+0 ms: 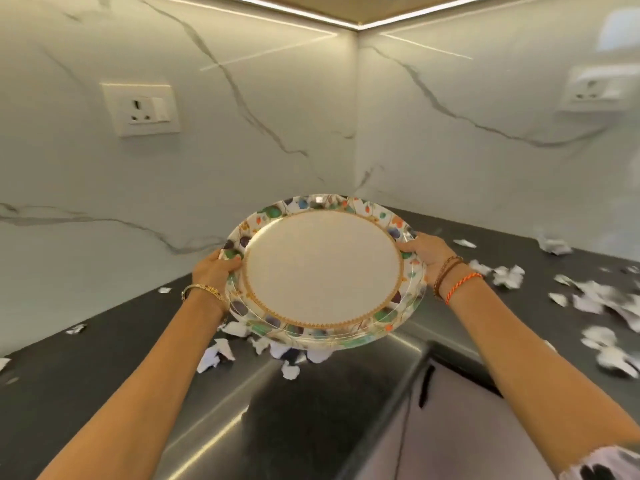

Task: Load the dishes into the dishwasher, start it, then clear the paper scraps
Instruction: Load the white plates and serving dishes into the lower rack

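Gripping opposite rims, left hand and right hand hold up a cream-centred, gold-ringed, floral-bordered plate.

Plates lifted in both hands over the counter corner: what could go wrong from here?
1. The stacked floral-rimmed plates are held only at opposite rim edges by the left hand and right hand; tilted, the stack could slide apart.
2. Torn white paper scraps litter the dark counter; some lie directly beneath and might get swept into the steel sink.
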The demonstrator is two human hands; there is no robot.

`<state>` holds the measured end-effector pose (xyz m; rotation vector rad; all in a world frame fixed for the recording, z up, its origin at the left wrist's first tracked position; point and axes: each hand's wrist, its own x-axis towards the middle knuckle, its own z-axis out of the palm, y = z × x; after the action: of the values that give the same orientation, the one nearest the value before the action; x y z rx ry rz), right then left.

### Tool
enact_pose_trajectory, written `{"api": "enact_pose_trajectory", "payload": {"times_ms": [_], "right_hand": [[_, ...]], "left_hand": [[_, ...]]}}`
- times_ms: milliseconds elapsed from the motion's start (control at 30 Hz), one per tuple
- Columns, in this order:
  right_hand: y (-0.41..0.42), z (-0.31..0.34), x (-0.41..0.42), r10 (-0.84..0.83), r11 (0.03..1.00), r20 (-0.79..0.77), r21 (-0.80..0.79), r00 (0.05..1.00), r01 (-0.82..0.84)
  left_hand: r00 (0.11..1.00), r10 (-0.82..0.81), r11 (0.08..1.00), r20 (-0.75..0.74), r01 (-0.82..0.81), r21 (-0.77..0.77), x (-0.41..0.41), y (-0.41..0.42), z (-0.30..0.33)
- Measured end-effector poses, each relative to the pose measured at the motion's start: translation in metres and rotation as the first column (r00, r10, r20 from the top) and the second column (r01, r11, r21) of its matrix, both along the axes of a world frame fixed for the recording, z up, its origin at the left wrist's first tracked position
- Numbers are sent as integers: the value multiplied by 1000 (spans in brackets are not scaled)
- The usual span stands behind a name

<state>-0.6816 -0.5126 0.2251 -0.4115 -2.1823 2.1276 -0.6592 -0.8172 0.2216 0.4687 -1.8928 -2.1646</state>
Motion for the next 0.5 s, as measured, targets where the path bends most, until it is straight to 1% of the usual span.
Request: {"api": "enact_pose_trajectory", "payload": {"times_ms": [67,100,167,200,233,300,367,467,500], "right_hand": [[29,-8,34,-112,993,1,39,994,111],[46,-11,54,-197,979,4,46,980,196],[79,-15,96,-345,932,-19,109,938,345],[95,-17,115,-396,905,-34,155,918,396],[109,-19,132,-445,880,-42,167,895,445],[144,-23,171,-549,821,-48,154,835,549],[172,-26,214,-615,771,-55,166,786,615],[209,-33,275,-703,690,-106,136,703,711],[224,-35,301,-742,650,-116,118,660,751]], "left_hand": [[998,-60,997,-32,59,-40,9,33,-4],[994,-99,994,-52,96,-59,14,54,-7],[981,-180,979,-78,172,-106,24,96,-15],[975,-209,972,-81,198,-128,30,118,-20],[968,-239,964,-81,226,-142,39,138,-20],[948,-307,941,-88,289,-175,59,181,-20],[917,-386,900,-102,350,-258,73,221,-19],[852,-506,832,-134,442,-335,95,278,-17],[825,-547,805,-145,470,-362,106,302,-18]]}}
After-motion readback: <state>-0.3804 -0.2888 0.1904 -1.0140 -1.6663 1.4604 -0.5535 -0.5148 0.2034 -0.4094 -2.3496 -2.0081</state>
